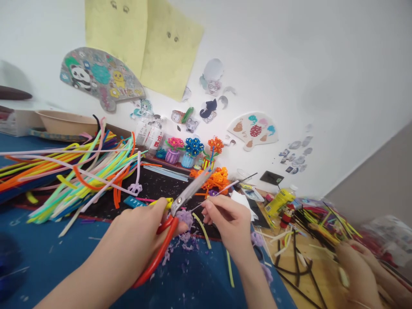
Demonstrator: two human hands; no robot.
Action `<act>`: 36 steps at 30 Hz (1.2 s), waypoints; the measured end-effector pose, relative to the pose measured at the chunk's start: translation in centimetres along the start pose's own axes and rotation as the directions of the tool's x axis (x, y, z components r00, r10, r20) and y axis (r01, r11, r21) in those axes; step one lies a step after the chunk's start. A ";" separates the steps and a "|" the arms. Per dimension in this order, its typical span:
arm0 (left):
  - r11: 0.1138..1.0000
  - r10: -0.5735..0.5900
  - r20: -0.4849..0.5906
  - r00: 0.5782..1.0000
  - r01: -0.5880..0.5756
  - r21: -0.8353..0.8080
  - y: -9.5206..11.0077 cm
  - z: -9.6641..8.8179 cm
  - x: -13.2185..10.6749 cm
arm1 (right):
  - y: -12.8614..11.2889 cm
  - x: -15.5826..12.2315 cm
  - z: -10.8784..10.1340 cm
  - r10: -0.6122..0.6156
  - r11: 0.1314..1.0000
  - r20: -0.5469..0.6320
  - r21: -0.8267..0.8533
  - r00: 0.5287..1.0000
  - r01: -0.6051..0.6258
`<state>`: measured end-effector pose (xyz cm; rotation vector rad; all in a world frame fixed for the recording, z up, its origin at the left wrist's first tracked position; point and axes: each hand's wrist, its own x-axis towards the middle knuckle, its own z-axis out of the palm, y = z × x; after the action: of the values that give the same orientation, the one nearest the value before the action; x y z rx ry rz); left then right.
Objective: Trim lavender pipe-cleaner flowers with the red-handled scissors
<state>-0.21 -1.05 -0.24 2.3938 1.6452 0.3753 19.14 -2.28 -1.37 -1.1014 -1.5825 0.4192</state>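
White wall [322, 64] above the tabletop [283, 257] shows a paper fan [254, 128] with a red double-happiness character [255, 131]. The left hand's [138, 236] fingers wrap red-handled scissors [189, 193]; the right hand's [225, 221] fingers pinch a thin purple pipe cleaner [222, 189] just beside the blades.

Head-worn view facing forward and down, close
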 end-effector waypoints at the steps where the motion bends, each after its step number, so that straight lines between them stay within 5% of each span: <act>1: 1.000 0.021 0.016 1.000 -0.021 -0.010 0.3 0.1 -0.1 | -0.1 0.0 0.0 -0.008 1.000 0.003 -0.013 1.000 0.008; 11: 0.986 0.088 0.111 0.990 -0.071 -0.149 1.6 0.4 -1.0 | -0.4 -0.1 0.1 -0.021 0.996 0.038 -0.086 0.999 0.024; 36: 0.995 0.083 0.123 0.989 -0.077 -0.057 1.2 0.2 -1.0 | -0.8 0.1 -0.6 -0.072 0.994 0.081 -0.080 0.994 0.078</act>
<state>0.59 -2.37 -0.18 2.3978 1.4721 0.2712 19.34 -2.74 -0.56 -1.0958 -1.7177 0.3529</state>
